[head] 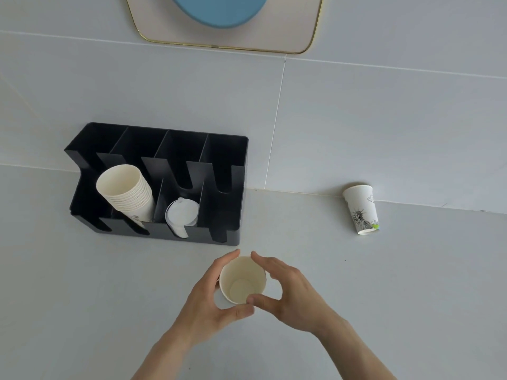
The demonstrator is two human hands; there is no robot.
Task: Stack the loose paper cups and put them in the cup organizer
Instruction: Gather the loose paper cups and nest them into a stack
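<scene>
I'm watching both hands, left hand (pixel 208 294) and right hand (pixel 290 294), cupping an upright paper cup (pixel 242 281), fingers pressing its sides. The organizer (pixel 236 187) is sitting up-left, nearer the left hand; another loose cup (pixel 360 209) is standing far right.

Organizer (pixel 236 187) left, lone cup (pixel 361 209) far right

Two bare forearms and hands, no sleeves

The left hand (pixel 211 300), slim with short, unpainted nails, joins a bare forearm running off the frame edge toward 7 o'clock. The right hand (pixel 290 294), equally slim with short plain nails, joins a bare forearm leaving toward 5 o'clock. No rings, watch, bracelet, glove or cuff shows on either.
</scene>
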